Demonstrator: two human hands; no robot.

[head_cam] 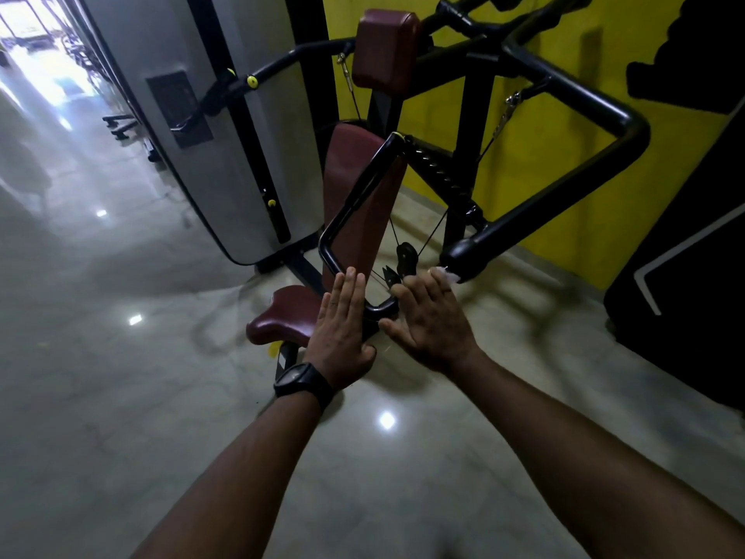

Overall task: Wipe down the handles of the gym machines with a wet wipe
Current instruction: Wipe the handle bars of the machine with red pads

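A seated gym machine stands ahead with a maroon seat (282, 316) and back pad (358, 195). In front of the pad a thin black handle bar (354, 203) loops down, and to the right a thick black handle (524, 219) ends in a rounded tip (463, 256). My left hand (342, 328), with a black watch on its wrist, is held flat with straight fingers over the thin bar's lower bend. My right hand (431, 324) reaches forward with its fingertips curled on a white wet wipe (447, 275), which sits right at the thick handle's tip.
A grey weight-stack cover (209, 127) stands left of the seat. A yellow wall (544, 127) lies behind the machine, with a black panel (685, 256) at the right. Cables and a pulley (405, 256) hang between the handles. Glossy tiled floor (121, 357) stretches left and toward me.
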